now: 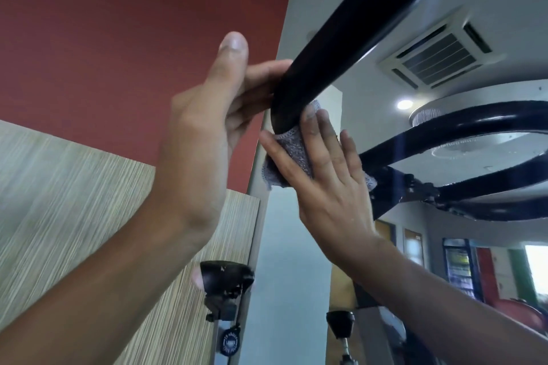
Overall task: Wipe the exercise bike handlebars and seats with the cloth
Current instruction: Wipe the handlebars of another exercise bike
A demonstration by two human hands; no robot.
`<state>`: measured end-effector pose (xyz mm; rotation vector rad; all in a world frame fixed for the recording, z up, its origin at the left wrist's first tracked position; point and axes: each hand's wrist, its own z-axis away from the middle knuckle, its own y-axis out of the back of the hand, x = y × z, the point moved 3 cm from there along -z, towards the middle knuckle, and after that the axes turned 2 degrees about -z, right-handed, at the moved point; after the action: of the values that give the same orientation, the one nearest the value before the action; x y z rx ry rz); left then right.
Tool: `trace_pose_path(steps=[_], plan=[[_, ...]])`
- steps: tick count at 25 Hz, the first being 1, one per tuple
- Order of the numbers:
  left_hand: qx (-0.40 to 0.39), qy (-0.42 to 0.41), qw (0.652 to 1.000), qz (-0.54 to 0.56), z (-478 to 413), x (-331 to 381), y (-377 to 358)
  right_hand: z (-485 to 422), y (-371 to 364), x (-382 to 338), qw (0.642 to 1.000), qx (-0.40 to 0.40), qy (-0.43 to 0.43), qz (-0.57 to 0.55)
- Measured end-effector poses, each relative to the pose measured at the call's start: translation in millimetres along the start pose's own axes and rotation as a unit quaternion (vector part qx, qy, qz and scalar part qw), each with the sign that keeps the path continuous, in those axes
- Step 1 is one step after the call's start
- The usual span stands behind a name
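The right hand [332, 181], fingers spread flat, pressed the grey cloth [292, 151] against the rounded end of the black handlebar [341, 47]. At 9 o'clock of that end, the left hand [201, 127] curled its fingers behind the tube, thumb raised free. The bar's long axis ran toward 1 o'clock, with open room along it. A second handlebar loop [444, 124] lay at 3 o'clock.
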<state>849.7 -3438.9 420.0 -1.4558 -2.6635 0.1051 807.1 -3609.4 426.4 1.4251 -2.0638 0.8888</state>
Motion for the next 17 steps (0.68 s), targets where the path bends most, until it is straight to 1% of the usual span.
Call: trace_pose_path(steps=[2, 3, 5, 7, 10, 13, 15, 17], plan=[[0.01, 0.0, 1.0, 0.002, 1, 3, -2, 8, 11, 13, 0.99, -0.038, 0.053, 0.125], [0.016, 0.006, 1.0, 0.007, 2, 4, -4, 9, 15, 15, 0.985, -0.056, 0.06, 0.151], [0.032, 0.019, 0.999, 0.007, 3, 9, -9, 7, 13, 12, 0.984, -0.071, 0.053, 0.157], [0.043, 0.021, 0.999, -0.011, 1, 18, -14, 4, 13, 5, 0.987, -0.06, 0.031, 0.146], [0.029, 0.035, 0.998, -0.044, -1, 27, -18, 2, 17, 9, 0.984, -0.098, 0.03, 0.146], [0.014, 0.055, 0.996, -0.068, 0, 35, -19, 3, 28, 9, 0.984, -0.148, 0.013, 0.098], [0.022, 0.051, 0.994, -0.092, -1, 42, -22, 2, 38, 2, 0.989, -0.138, -0.032, 0.035], [0.021, 0.038, 0.993, -0.114, -5, 53, -30, 0, 55, -2, 0.989, -0.096, -0.1, -0.047]])
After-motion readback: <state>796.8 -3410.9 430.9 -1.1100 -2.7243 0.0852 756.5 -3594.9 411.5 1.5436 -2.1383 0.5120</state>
